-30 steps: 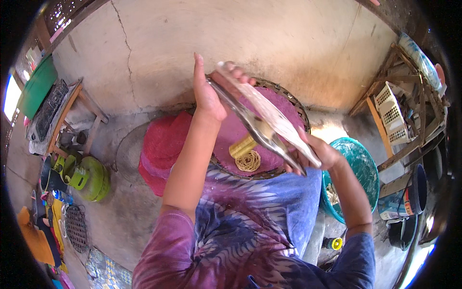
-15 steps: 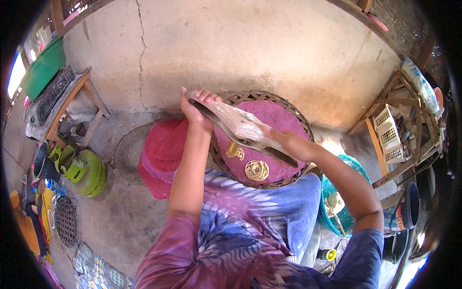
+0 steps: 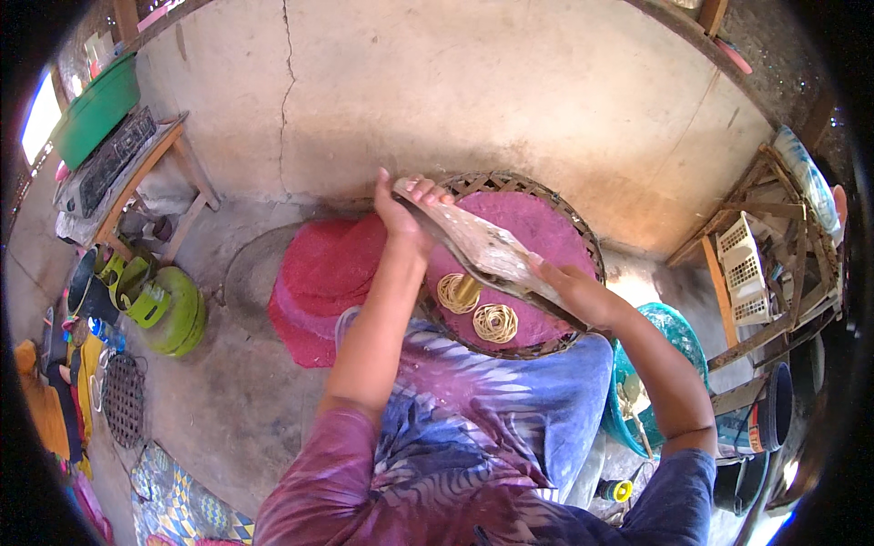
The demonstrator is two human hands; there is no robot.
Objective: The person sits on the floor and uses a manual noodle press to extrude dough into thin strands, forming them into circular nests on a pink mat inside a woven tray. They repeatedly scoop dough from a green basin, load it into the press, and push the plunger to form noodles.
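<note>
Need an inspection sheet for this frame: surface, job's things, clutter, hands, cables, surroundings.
Surface: round woven tray lined with pink mesh, resting over the person's lap; concrete floor beyond.
Job's things: long flat pale strip held slanted above the tray; two coils of yellow rubber bands lying on the mesh.
Clutter: loose pink mesh sheet left of the tray; teal basin on the right.
Hands: left hand grips the strip's upper end; right hand grips its lower end.
Cables: nothing seen.
Surroundings: green gas cylinder, wooden bench with a green tub, white basket on a wooden rack.
</note>
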